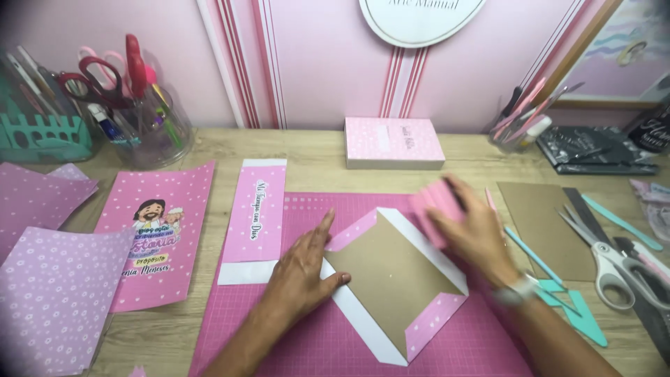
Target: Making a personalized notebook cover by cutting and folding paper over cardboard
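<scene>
My left hand [301, 269] lies flat, fingers spread, pressing down on the brown cardboard [391, 279], which sits tilted on the pink cutting mat [335, 342] on the counter [314, 160]; nothing is gripped there, it's just a hold-down. My right hand [474, 230] is blurred but looks closed over a pink flap [436, 209] of the patterned paper at the cardboard's upper right corner, folding it inward (cannot tell if the flap is pinched or only pushed). Risks as I judge them: if the left palm eases off, the cardboard could slide on the white paper border [363, 318] and the fold line would land crooked. Pulling the flap too hard could crease it off the corner or tear it. If there is glue underneath (not visible), a skewed press might stick wrong. The scissors [614, 269] and teal tools [565, 300] lie just beside my right wrist, so a sweep of the forearm could knock them. The printed pink sheets [164, 230] to the left are well apart, no trouble there.
</scene>
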